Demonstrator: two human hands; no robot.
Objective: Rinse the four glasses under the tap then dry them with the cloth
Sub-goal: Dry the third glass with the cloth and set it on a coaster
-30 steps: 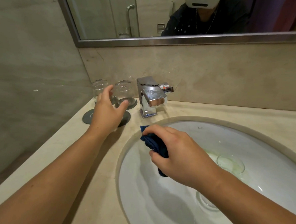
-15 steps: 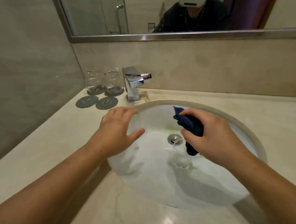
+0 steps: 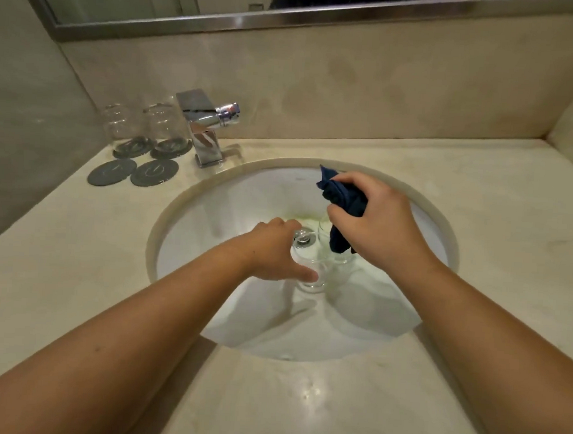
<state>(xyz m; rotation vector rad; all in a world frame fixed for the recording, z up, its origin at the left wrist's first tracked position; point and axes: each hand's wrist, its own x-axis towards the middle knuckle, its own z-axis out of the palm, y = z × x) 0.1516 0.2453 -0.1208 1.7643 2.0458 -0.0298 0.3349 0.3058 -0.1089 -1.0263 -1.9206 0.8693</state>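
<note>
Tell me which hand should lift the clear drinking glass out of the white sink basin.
Left. The left hand is at the clear drinking glass, thumb against it; the right hand is full, gripping the dark blue cloth.

Head view, steeply down over sink [image 3: 233,194]

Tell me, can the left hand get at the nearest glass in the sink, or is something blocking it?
Probably yes. The left hand is down in the sink with its thumb touching the near glass. The right hand holds the blue cloth to one side, so nothing seems to block it.
</note>
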